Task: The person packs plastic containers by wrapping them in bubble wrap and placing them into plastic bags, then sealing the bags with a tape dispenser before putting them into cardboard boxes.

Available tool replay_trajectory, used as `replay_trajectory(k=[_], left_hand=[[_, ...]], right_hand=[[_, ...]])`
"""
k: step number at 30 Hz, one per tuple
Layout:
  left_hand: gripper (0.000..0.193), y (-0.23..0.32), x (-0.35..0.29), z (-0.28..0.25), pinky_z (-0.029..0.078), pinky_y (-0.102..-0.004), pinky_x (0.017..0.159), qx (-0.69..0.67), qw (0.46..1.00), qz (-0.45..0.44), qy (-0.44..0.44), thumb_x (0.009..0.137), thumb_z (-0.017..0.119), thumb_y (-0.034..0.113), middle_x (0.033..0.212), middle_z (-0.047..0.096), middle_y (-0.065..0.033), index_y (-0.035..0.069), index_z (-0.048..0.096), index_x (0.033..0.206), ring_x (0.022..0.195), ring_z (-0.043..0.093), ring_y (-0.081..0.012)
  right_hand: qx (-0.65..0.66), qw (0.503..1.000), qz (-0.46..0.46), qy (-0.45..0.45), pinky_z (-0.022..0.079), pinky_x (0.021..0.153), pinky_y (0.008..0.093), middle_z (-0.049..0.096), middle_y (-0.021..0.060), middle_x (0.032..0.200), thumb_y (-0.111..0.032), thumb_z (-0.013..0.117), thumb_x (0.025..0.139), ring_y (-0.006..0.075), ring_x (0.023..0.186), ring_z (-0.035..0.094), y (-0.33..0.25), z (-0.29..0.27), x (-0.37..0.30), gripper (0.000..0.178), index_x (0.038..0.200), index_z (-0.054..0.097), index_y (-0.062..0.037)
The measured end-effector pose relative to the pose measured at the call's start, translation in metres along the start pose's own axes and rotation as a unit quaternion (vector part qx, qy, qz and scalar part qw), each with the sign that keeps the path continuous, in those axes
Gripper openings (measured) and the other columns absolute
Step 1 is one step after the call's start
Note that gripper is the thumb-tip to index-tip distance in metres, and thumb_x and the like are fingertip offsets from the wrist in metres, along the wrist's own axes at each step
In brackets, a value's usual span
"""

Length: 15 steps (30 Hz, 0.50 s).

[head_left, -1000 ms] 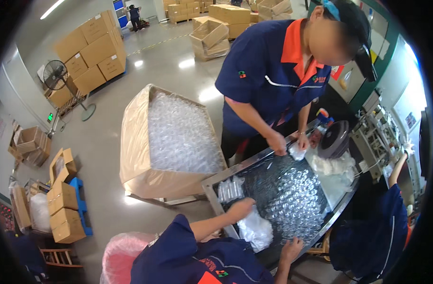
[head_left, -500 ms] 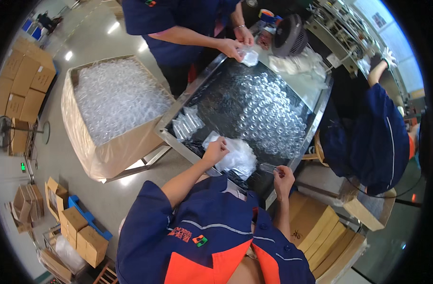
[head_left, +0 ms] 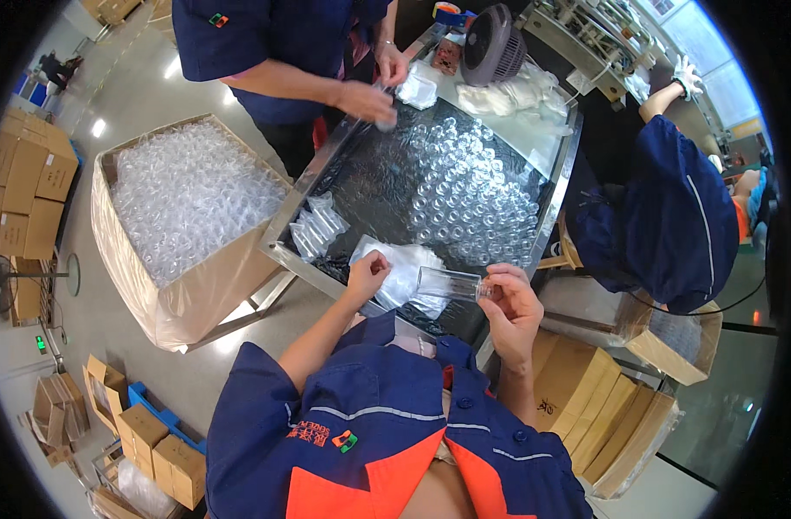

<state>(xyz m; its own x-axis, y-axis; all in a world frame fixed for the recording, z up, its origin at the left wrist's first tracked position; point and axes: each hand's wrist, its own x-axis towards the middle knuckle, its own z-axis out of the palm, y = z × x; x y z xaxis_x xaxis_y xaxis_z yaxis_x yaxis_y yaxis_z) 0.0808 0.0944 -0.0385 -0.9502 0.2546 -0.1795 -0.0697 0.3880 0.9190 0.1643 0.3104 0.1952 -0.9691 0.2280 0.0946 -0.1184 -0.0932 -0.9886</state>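
In the head view, a clear, see-through bottle lies sideways in my right hand, its narrower end between the fingers. Its body reaches left over a stack of thin clear plastic bags at the near edge of the table. My left hand is closed at the left side of that stack, thumb and fingers pinched together. Whether a bag is caught in them I cannot make out. Beyond the stack, many clear round-rimmed bottles stand packed together. Several bagged bottles lie at the table's left edge.
The black-topped table has a raised metal rim. Opposite, a co-worker's hands handle clear bags beside a dark fan. A lined carton of clear packed pieces stands left. Another person works at right, near cardboard boxes.
My right hand has brought the bottle up and left, over the bag stack. My left hand stays pinched by the stack. The co-worker's hands have moved apart, one blurred. The whole view has shifted slightly.
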Motion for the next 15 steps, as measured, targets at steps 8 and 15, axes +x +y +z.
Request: replay_trajectory(k=[8, 15], left_hand=[[0.008, 0.011, -0.008, -0.005, 0.048, -0.0244, 0.059, -0.037, 0.999, 0.008, 0.038, 0.077, 0.069, 0.008, 0.071, 0.064, -0.0038, 0.004, 0.065, 0.083, 0.061, 0.057, -0.0086], [0.020, -0.010, -0.020, -0.001, 0.052, -0.0338, 0.067, 0.067, 0.995, 0.015, 0.076, 0.087, 0.064, 0.023, 0.086, 0.068, -0.0134, 0.006, 0.070, 0.095, 0.074, 0.066, -0.0233]], right_hand=[[0.011, 1.000, -0.009, -0.008, 0.044, 0.087, 0.0249, 0.053, 0.0112, 0.115, 0.018, 0.061, 0.070, 0.0146, 0.102, 0.053, -0.005, 0.014, 0.007, 0.035, 0.102, 0.062, 0.0049], [-0.022, 0.999, 0.035, -0.017, 0.043, 0.084, 0.0248, 0.057, 0.0114, 0.108, 0.011, 0.058, 0.076, 0.0145, 0.100, 0.053, 0.012, 0.022, 0.014, 0.023, 0.099, 0.061, 0.0050]])
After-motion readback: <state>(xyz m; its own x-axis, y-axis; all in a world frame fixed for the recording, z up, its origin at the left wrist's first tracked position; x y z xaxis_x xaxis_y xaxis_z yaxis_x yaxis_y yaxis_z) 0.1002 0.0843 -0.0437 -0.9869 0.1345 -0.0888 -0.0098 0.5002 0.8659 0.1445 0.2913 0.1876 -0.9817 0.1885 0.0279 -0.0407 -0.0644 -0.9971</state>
